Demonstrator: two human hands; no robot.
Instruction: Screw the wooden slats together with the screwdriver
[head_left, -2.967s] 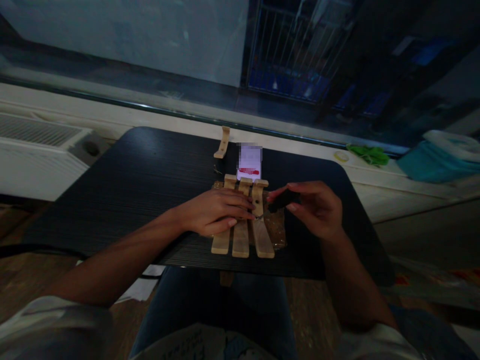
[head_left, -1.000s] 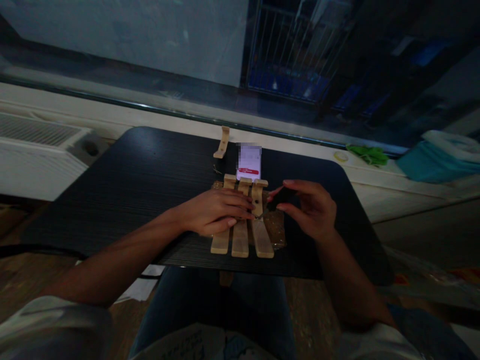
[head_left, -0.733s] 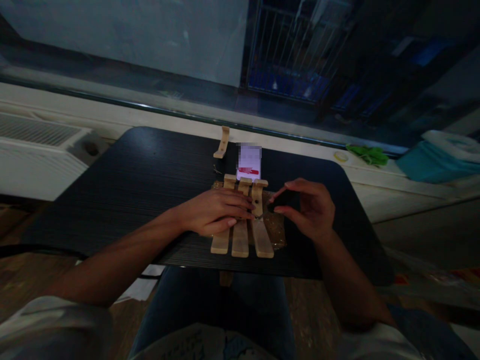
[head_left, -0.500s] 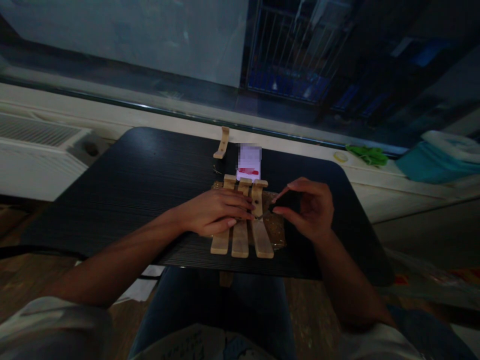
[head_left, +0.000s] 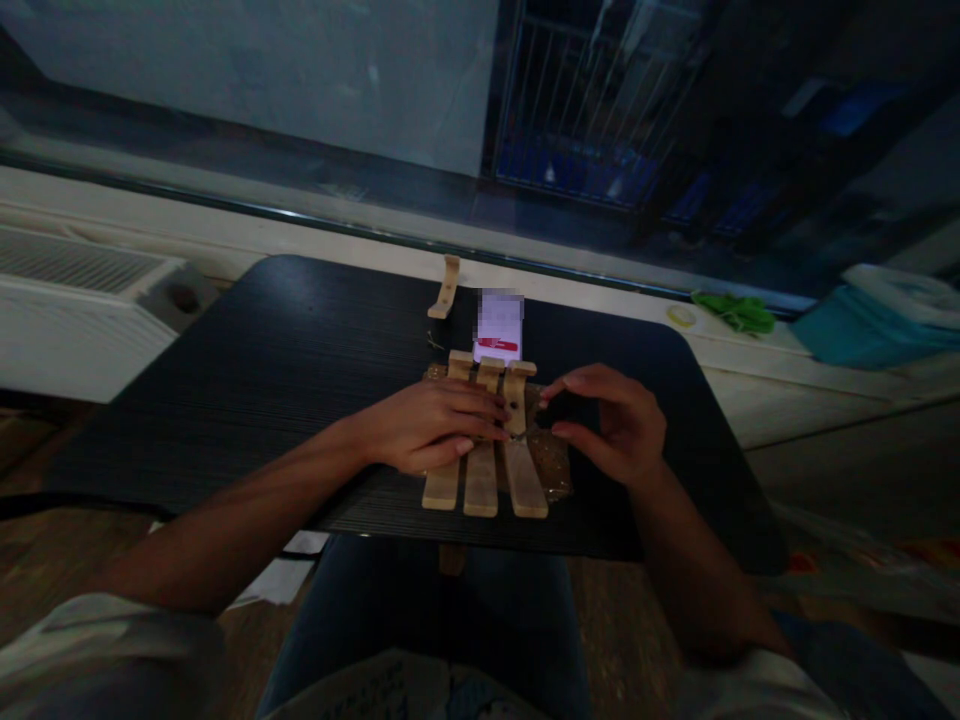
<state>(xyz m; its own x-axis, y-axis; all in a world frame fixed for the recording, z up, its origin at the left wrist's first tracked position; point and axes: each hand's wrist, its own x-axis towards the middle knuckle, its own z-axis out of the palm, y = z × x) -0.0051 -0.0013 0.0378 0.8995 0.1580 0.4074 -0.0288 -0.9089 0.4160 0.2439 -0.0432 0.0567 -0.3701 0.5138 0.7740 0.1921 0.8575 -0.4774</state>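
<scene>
Pale wood, head view: three hooked pieces [head_left: 481, 490] side by side near the front of the dark table [head_left: 300, 350], lying across a brown, film-wrapped pad [head_left: 553, 465]. Hooked ends point away from the wearer, flat ends toward. Rightmost one shows a dark hole in its upper half and something small and shiny around its middle, too small to identify.

Left hand [head_left: 431, 425]: palm down across the pieces, grip laid out flat, fingertips at the rightmost one. Right hand [head_left: 626, 425]: just right of that piece, fingertips over the pad's right side, thumb and fingers curled toward each other. Gap between them is dark on dark; can't tell whether that grip is pinching anything.

Farther back: lit phone [head_left: 499, 320] just beyond the hooked ends, single curved wooden piece [head_left: 446, 290] by the table's far edge, thin bits [head_left: 434, 341] below it. Sill on the right: yellow ring [head_left: 681, 316], green cloth [head_left: 739, 312], teal container [head_left: 862, 325].
</scene>
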